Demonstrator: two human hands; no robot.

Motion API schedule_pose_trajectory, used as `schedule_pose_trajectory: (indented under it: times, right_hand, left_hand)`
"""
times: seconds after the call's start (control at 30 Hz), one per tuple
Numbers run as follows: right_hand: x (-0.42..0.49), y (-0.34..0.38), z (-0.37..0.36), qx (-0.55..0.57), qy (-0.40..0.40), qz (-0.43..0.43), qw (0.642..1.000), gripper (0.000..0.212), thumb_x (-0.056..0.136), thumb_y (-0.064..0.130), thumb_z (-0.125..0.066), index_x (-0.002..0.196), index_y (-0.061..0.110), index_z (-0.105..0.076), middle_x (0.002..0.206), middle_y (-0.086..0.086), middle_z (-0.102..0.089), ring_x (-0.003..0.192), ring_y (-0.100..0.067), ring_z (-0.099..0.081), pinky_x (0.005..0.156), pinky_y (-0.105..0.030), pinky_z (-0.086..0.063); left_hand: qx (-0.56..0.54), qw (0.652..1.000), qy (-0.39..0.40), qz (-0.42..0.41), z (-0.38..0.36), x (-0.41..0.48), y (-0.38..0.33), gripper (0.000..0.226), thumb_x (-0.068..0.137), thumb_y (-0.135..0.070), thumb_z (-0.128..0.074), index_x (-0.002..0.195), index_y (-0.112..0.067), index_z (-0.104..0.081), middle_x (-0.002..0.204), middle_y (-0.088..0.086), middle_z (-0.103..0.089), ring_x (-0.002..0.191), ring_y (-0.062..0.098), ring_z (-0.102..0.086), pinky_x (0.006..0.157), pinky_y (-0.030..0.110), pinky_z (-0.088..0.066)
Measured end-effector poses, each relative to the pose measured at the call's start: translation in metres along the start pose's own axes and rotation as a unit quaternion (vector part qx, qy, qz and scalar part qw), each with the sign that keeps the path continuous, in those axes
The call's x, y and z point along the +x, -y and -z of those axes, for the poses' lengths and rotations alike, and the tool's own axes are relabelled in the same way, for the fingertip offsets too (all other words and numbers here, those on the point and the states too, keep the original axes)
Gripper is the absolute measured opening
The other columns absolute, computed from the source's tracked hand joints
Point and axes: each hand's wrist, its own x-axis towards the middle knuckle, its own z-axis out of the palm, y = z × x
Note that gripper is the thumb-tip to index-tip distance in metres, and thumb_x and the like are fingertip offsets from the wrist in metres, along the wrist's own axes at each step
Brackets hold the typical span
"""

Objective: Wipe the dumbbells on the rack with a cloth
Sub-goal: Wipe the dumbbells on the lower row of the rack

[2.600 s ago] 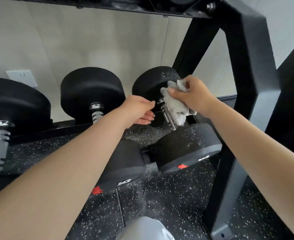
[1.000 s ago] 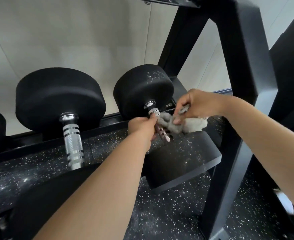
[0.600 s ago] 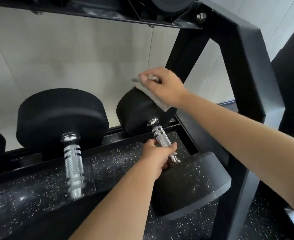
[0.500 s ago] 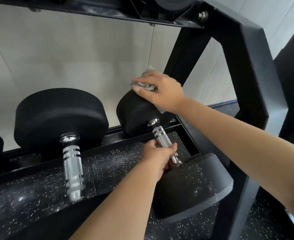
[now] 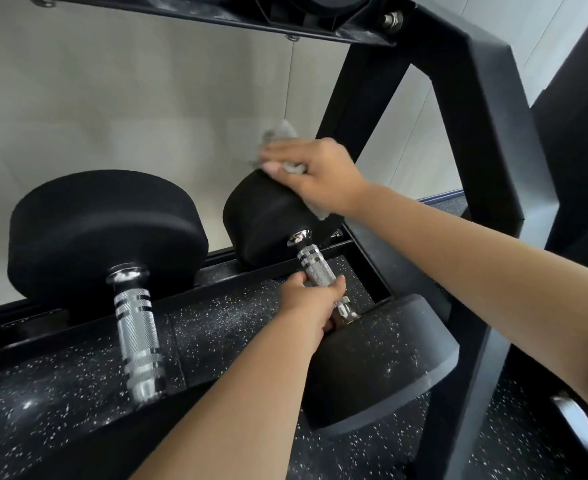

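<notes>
A small black dumbbell (image 5: pixel 261 223) with a knurled chrome handle lies at the right end of the rack's lower tier. My left hand (image 5: pixel 315 303) grips that handle near its front end. My right hand (image 5: pixel 315 178) holds a grey cloth (image 5: pixel 280 133) and presses it on top of the dumbbell's far head. Most of the cloth is hidden under the hand. The dumbbell's near head (image 5: pixel 379 362) sits low at the front, tilted towards me.
A larger black dumbbell (image 5: pixel 105 230) with a chrome handle lies to the left on the same tier. The rack's black upright frame (image 5: pixel 486 140) stands close on the right, and an upper shelf (image 5: pixel 216 12) crosses overhead. Speckled black floor lies below; a pale wall is behind.
My right hand lifted the cloth from the handle onto the top of the far head and slid it a little along the top. My left hand took hold of the handle.
</notes>
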Motion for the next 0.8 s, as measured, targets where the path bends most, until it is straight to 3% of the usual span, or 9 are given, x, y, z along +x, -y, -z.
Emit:
schedule_pose_trajectory:
  times: [0.1,0.17,0.2,0.27,0.4,0.47,0.53,0.67,0.8]
  right_hand:
    - [0.003,0.011,-0.009,-0.114,0.04,0.148,0.982,0.026,0.093,0.038,-0.06,0.11,0.026,-0.076,0.12,0.01,-0.07,0.112,-0.011,-0.065,0.078,-0.015,-0.047]
    - [0.006,0.004,-0.007,-0.072,0.062,0.156,0.983,0.029,0.094,0.038,-0.059,0.113,0.022,-0.075,0.121,0.006,-0.07,0.116,-0.011,-0.063,0.089,-0.025,-0.052]
    - [0.008,0.0,-0.004,-0.028,0.071,0.139,0.987,0.03,0.094,0.034,-0.06,0.114,0.017,-0.074,0.122,0.001,-0.07,0.119,-0.012,-0.062,0.097,-0.032,-0.052]
    - [0.013,-0.009,0.003,0.049,0.078,0.078,0.993,0.028,0.093,0.022,-0.065,0.114,0.006,-0.073,0.119,-0.007,-0.07,0.118,-0.012,-0.061,0.107,-0.031,-0.045]
    - [0.018,-0.025,0.011,0.2,0.042,-0.089,0.975,0.024,0.095,0.015,-0.063,0.113,0.001,-0.071,0.118,-0.01,-0.07,0.114,-0.012,-0.064,0.106,-0.029,-0.046]
    - [0.019,-0.028,0.012,0.211,0.029,-0.137,0.968,0.021,0.095,0.016,-0.064,0.112,0.006,-0.073,0.116,-0.004,-0.07,0.115,-0.01,-0.063,0.108,-0.032,-0.044]
    - [0.015,-0.02,0.009,0.153,0.022,-0.105,0.982,0.02,0.093,0.019,-0.066,0.109,0.012,-0.075,0.113,0.002,-0.072,0.117,-0.01,-0.063,0.109,-0.035,-0.044]
    - [-0.004,-0.007,-0.001,0.022,0.022,0.038,0.999,0.025,0.09,0.03,-0.065,0.112,0.022,-0.075,0.121,0.004,-0.07,0.12,-0.009,-0.061,0.104,-0.038,-0.048]
    - [-0.004,-0.014,0.002,0.108,0.018,0.034,0.993,0.026,0.091,0.022,-0.067,0.113,0.009,-0.073,0.12,-0.001,-0.069,0.117,-0.009,-0.063,0.108,-0.037,-0.046]
  left_hand:
    - [0.003,1.0,0.001,-0.001,0.001,-0.001,0.001,0.051,0.083,-0.015,-0.074,0.13,-0.01,-0.053,0.106,0.007,-0.067,0.084,0.021,-0.066,0.073,0.033,-0.056]
    - [-0.004,1.0,0.006,-0.003,0.001,-0.002,0.001,0.047,0.085,-0.014,-0.073,0.128,-0.011,-0.055,0.097,0.006,-0.067,0.073,0.017,-0.064,0.064,0.027,-0.054]
    - [-0.005,1.0,0.007,-0.003,0.001,-0.003,0.001,0.045,0.085,-0.013,-0.072,0.127,-0.01,-0.055,0.093,0.005,-0.066,0.07,0.016,-0.063,0.062,0.026,-0.053]
    - [-0.006,1.0,0.006,-0.003,0.001,-0.003,0.001,0.042,0.086,-0.013,-0.071,0.125,-0.011,-0.056,0.09,0.004,-0.066,0.068,0.015,-0.062,0.061,0.025,-0.053]
    - [-0.002,1.0,-0.003,-0.006,0.0,-0.002,0.002,0.044,0.086,-0.014,-0.072,0.127,-0.011,-0.055,0.088,0.002,-0.064,0.074,0.019,-0.06,0.071,0.033,-0.051]
    - [0.008,1.0,-0.006,-0.006,0.0,-0.001,0.002,0.049,0.085,-0.016,-0.073,0.13,-0.011,-0.053,0.091,0.002,-0.065,0.077,0.02,-0.059,0.074,0.035,-0.051]
    - [0.011,1.0,-0.006,-0.003,0.0,0.0,0.002,0.049,0.085,-0.016,-0.073,0.13,-0.012,-0.053,0.096,0.004,-0.066,0.075,0.019,-0.062,0.076,0.037,-0.055]
    - [0.023,1.0,-0.008,-0.003,0.0,0.0,0.002,0.052,0.084,-0.02,-0.073,0.131,-0.012,-0.052,0.103,0.006,-0.067,0.079,0.021,-0.064,0.081,0.042,-0.056]
    - [0.021,1.0,-0.012,-0.008,0.0,-0.002,0.002,0.048,0.085,-0.02,-0.073,0.129,-0.013,-0.054,0.096,0.004,-0.067,0.074,0.018,-0.063,0.08,0.041,-0.057]
